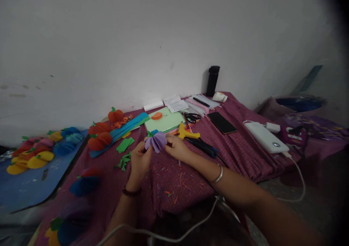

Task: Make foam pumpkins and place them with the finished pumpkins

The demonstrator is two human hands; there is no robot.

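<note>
At the far left, a blue board (19,191) carries yellow paper shapes (40,160) among other colours. Next along, on the tabletop (231,151), orange-red paper shapes (99,140) sit beside blue paper strips (128,126), with flat green paper pieces (125,145) just in front of the strips.

Then comes the left hand (140,162), reaching up and slightly rightward from the person's side. Its grip is closed to a pinch, thumb and fingers meeting at the lower left edge of the lilac pleated shape (155,142). That shape lies directly between the two hands, off the right side of the left grip and the left side of the right one, and seems to be held just above the cloth. Neither hand is the nearer, since both touch it. It looks roughly round, without a clear long axis; its pleats run from the top, which points towards the wall, and fan out downward towards the person. Blue and green bits show at its top edge, though whether they are fixed to it or lie behind it I cannot tell.

The right hand (178,148) comes in from the lower right, its forearm slanting up and leftward; its grip looks nearly closed on the shape's right edge, the exact finger contact partly hidden. Just beyond that hand lies a yellow tool (188,133), then black-handled scissors (191,117) behind it, and a dark phone (222,122) further right
</note>
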